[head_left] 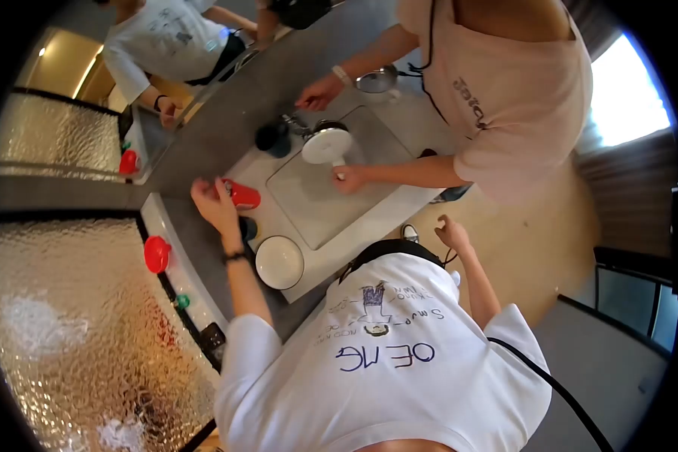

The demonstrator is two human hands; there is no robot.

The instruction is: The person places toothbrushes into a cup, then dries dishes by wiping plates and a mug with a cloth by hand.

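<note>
My left hand (216, 205), with a dark band on the wrist, is beside the top of a red cup (244, 196) on the counter. Its thumb and fingers look apart and nothing shows between them; the thumb overlaps the cup's edge. A small dark container (248, 227) and a round white bowl (279, 263) are close to that wrist. Away from the counter, my right hand (453, 234) hangs over the floor with its fingers curled in and no object visible in it.
Across the counter, a co-worker's hand (348, 179) grips the handle of a round white pan (327, 146) over the grey sink area (316, 218). Their other hand (320, 93) is near the faucet (294, 122). A dark cup (273, 141) and a red container (157, 254) stand nearby.
</note>
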